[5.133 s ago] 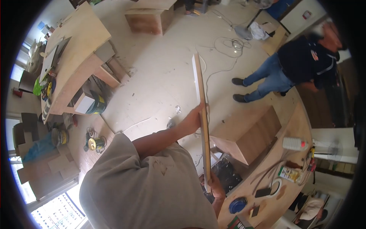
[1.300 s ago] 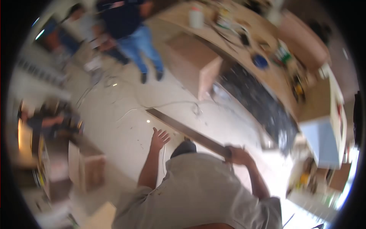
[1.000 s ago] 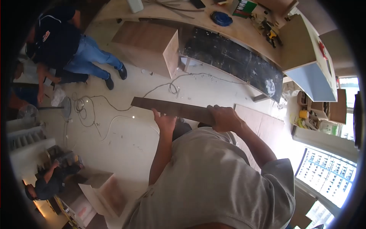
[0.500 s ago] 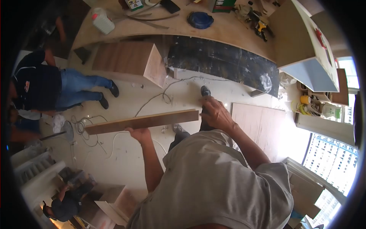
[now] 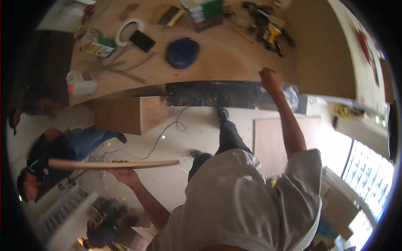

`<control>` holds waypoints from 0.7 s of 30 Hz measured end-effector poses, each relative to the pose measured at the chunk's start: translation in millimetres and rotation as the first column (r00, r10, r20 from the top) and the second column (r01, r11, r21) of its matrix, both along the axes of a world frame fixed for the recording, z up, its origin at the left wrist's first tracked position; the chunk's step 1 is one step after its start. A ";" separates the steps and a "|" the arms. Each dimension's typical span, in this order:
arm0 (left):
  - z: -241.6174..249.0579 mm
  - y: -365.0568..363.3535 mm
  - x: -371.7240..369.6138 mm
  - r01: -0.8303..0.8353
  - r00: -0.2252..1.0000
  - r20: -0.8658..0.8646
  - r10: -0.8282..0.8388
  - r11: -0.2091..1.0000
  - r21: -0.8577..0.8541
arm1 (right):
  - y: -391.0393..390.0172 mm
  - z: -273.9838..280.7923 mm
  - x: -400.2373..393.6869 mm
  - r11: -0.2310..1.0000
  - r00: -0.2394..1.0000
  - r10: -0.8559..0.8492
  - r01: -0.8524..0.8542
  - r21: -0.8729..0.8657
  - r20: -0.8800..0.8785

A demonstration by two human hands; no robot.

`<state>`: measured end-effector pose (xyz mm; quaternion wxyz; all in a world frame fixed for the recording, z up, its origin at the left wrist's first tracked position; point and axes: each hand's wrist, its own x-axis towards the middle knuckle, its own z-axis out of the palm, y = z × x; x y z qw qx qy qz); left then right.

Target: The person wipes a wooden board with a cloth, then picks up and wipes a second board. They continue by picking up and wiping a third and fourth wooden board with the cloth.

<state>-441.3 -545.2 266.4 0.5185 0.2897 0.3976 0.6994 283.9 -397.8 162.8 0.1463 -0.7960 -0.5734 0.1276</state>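
person in a grayish shirt (image 5: 238,196), seen from above, stands at the near edge of a wooden surface (image 5: 222,62). l hand (image 5: 124,175) holds a long, narrow wooden board (image 5: 144,165), fingers wrapped on it approx mid-length; the board is roughly level, off the surface & above the floor (image 5: 197,129), out in front of the near edge, twd its l end. r hand (image 5: 271,79) is over the near edge, close to the r end; fingers look bunched narrow, can't tell if they hold anything or touch the surface. on the surface: white jug (image 5: 82,83) at the near l corner, thin strips (image 5: 125,72) near it, blue round item (image 5: 182,53) by the near edge abt midway, dark flat item (image 5: 142,41) to its l, green & white box (image 5: 205,16) further back, yellow-and-black tool (image 5: 273,33) beyond the r hand. on the floor: wooden box (image 5: 119,115) by the near edge, l side; flat panel (image 5: 272,144) twd the r. other person in blue jeans (image 5: 90,144) is at far l, partly hidden; some blur.
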 end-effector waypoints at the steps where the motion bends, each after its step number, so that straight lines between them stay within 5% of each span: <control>1: -6.7 2.5 2.6 -0.141 0.988 -0.082 0.132 0.982 -0.122 | 22.1 17.2 -2.1 1.000 0.991 0.000 0.004 0.027 -0.136; 2: -7.1 3.2 8.3 -0.288 0.953 -0.169 0.253 0.929 -0.234 | 42.9 -3.5 1.6 0.969 0.973 0.132 -0.086 0.232 -0.191; 3: 21.5 10.3 49.5 -0.249 0.962 0.007 0.273 0.885 -0.393 | 62.8 -9.6 -15.2 0.970 0.959 0.150 -0.096 0.224 -0.240; 4: 21.1 13.2 75.1 -0.388 0.915 -0.102 0.390 0.779 -0.492 | 77.1 -12.3 -29.4 0.972 0.948 0.156 -0.097 0.215 -0.277; 5: 18.7 6.3 85.8 -0.197 0.978 -0.156 0.137 0.844 -0.499 | 91.7 -11.3 -50.6 0.964 0.947 0.196 -0.138 0.229 -0.254; 7: -6.8 -18.8 90.6 -0.117 0.973 -0.226 -0.042 0.757 -0.643 | 112.9 -5.8 -108.4 0.960 0.928 0.253 -0.206 0.188 -0.274; 8: -13.1 -22.5 122.6 -0.253 0.906 -0.423 -0.008 0.791 -0.557 | 129.7 -4.1 -137.5 0.961 0.909 0.271 -0.233 0.152 -0.317; 9: -30.6 -44.8 100.8 -0.090 0.972 -0.214 -0.098 0.685 -0.723 | 146.5 -8.1 -164.0 0.950 0.885 0.306 -0.264 0.165 -0.350; 10: -40.4 -59.1 113.5 -0.153 0.973 -0.226 -0.040 0.620 -0.770 | 164.8 -11.4 -189.0 0.937 0.856 0.346 -0.299 0.179 -0.384; 12: -47.4 -98.4 128.5 -0.200 0.918 -0.348 -0.192 0.534 -0.821 | 205.7 -6.0 -233.9 0.891 0.819 0.453 -0.412 0.190 -0.352; 15: -59.3 -176.3 167.9 -0.262 0.954 -0.300 -0.025 0.421 -0.868 | 276.1 -15.5 -295.8 0.814 0.750 0.578 -0.555 0.170 -0.322; 16: -59.3 -192.1 179.5 -0.270 0.954 -0.300 -0.005 0.423 -0.865 | 303.3 -71.3 -320.2 0.741 0.783 0.621 -0.577 0.344 -0.025; 21: -22.7 -246.5 240.8 -0.250 0.962 -0.252 -0.110 0.031 -0.968 | 398.0 -47.4 -404.7 0.830 0.846 0.532 -0.530 0.171 0.037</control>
